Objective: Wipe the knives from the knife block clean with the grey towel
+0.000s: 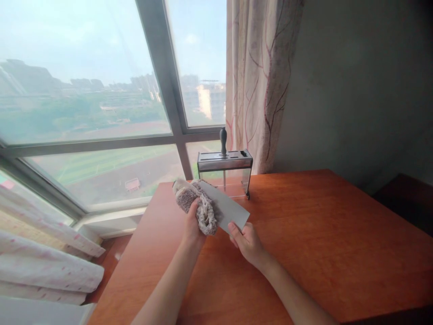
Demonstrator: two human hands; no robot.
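My left hand point(194, 223) is closed around a bunched, fluffy grey-brown cloth point(192, 198). The cloth lies against the left part of a flat, pale grey rectangular panel point(232, 207) and covers that end. My right hand point(248, 241) pinches the panel's near right corner, thumb on top. Both hands hold the panel tilted above the wooden table. Just behind it stands a box-like frame with clear sides, a metal top point(225, 159) and a dark upright handle point(223, 141); the panel and cloth hide part of its lower left.
The reddish-brown wooden table point(304, 225) spreads under my arms. A large window point(84, 104) with grey frames rises behind and to the left. One patterned curtain point(260, 81) hangs behind the table, another point(47, 262) at lower left. A dark grey wall point(348, 90) stands at the right.
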